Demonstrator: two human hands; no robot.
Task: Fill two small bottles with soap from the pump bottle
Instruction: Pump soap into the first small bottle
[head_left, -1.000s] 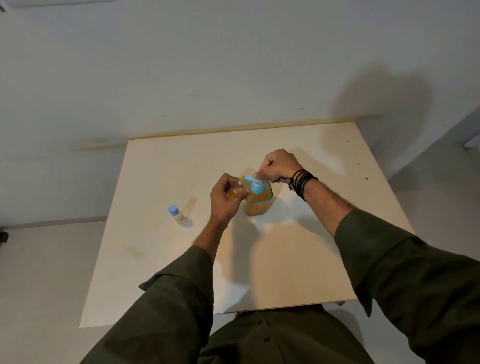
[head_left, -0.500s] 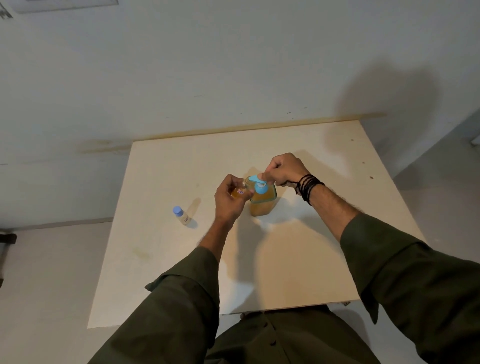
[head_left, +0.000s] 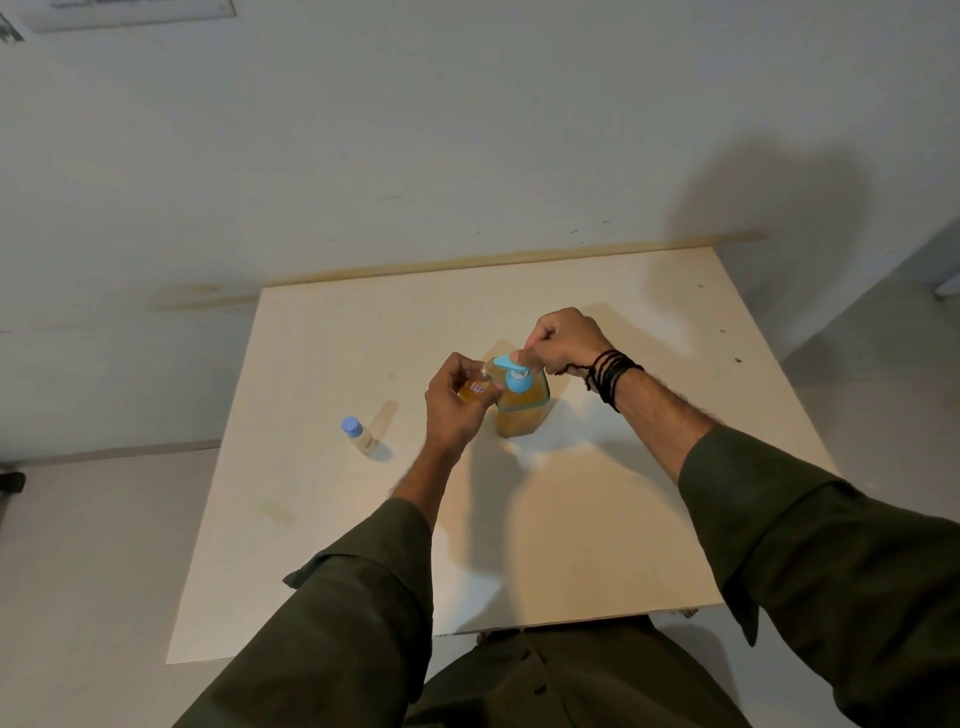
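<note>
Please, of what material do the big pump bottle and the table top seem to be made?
Big square pump bottle of amber soap: probably clear glossy plastic, since the soap shows through; glass is possible. Its light blue pump head: opaque plastic. Pale cream table top: matte board, perhaps laminated wood; stains show.

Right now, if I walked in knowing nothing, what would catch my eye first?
Mid-table, the pump bottle of amber soap with its bright blue pump. The right hand presses the pump from above while the left hand holds a small bottle up at the spout. Off to the left on the pale table, a second small bottle with a blue cap stands alone.
</note>
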